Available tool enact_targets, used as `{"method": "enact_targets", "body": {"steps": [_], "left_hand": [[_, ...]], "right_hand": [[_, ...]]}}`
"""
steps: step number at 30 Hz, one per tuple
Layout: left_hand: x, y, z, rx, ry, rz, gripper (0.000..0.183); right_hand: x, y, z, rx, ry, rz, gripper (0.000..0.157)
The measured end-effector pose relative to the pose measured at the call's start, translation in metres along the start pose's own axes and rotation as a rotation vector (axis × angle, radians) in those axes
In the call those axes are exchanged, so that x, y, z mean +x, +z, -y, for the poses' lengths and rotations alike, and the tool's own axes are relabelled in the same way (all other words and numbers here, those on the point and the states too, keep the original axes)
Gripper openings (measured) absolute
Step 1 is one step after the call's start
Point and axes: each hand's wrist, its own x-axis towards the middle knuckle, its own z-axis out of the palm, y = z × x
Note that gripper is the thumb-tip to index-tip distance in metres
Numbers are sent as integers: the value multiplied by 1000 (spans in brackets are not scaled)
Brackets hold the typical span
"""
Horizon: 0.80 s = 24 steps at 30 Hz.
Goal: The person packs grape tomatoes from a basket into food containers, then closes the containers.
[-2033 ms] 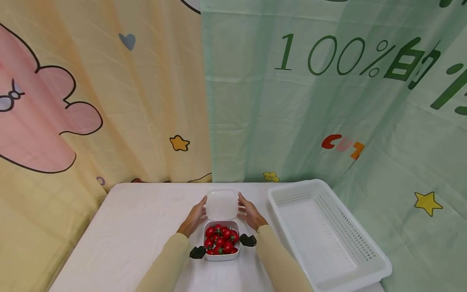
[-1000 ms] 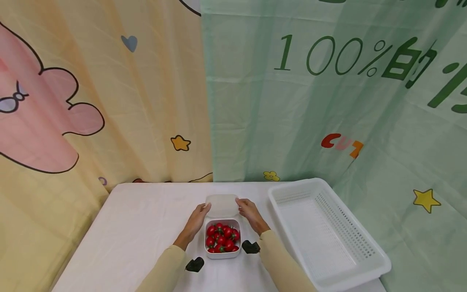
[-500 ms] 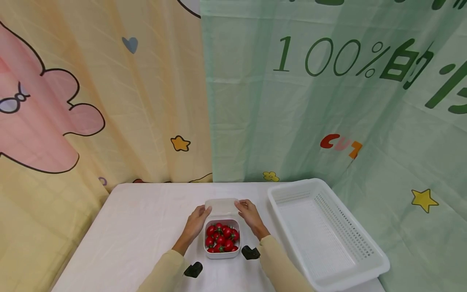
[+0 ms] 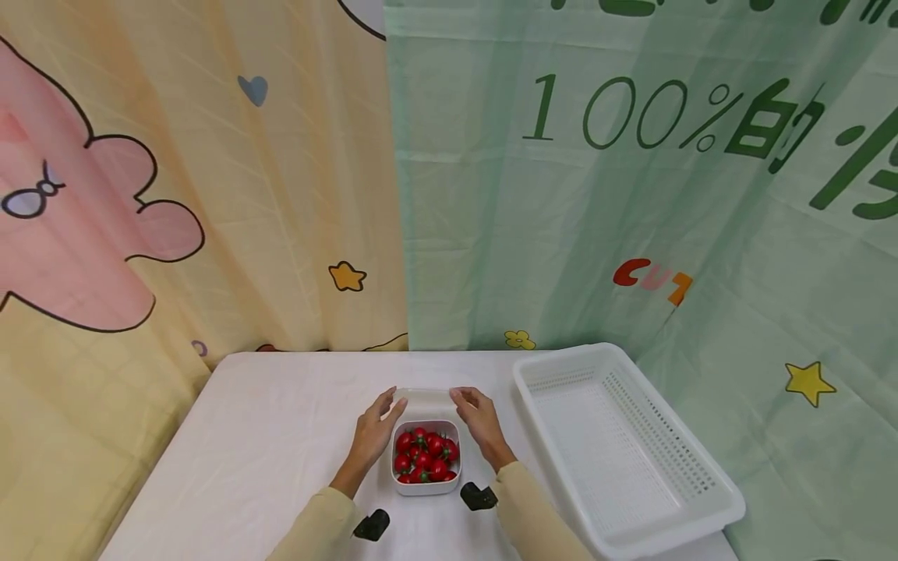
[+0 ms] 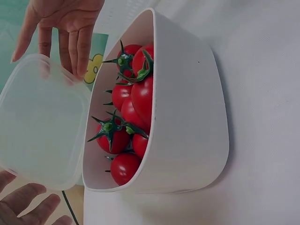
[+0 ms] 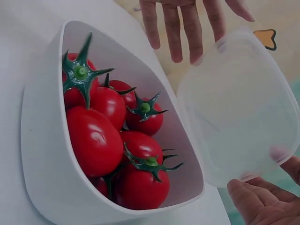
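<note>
A white rounded box [image 4: 426, 489] stands on the table, filled with red tomatoes [image 4: 422, 460] with green stems. Behind it a translucent, rounded-square lid [image 6: 239, 108] is tilted up; in the head view it looks thin and nearly edge-on. My left hand [image 4: 375, 428] is at the lid's left edge, its fingers extended and spread in the right wrist view. My right hand [image 4: 480, 421] is at the opposite edge, with straight fingertips overlapping the lid's rim in the left wrist view. The lid's near edge lies close to the box rim.
A large white perforated basket [image 4: 610, 460] stands at the right of the white-covered table [image 4: 281, 436]. A black piece [image 4: 372, 524] sits by the left sleeve and another black piece [image 4: 479, 496] by the right one. Printed curtains [image 4: 463, 234] hang behind.
The lid has tipped from showing its broad face to nearly edge-on in the head view. Both hands followed it slightly nearer the box, and their fingers look looser now.
</note>
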Motion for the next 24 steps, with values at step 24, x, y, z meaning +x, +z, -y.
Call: {"method": "enact_targets", "body": {"steps": [24], "left_hand": [[-43,-3,30,31,195,18,50]], "right_hand": [[-59,-18,3,-99,-277,189,39]]}}
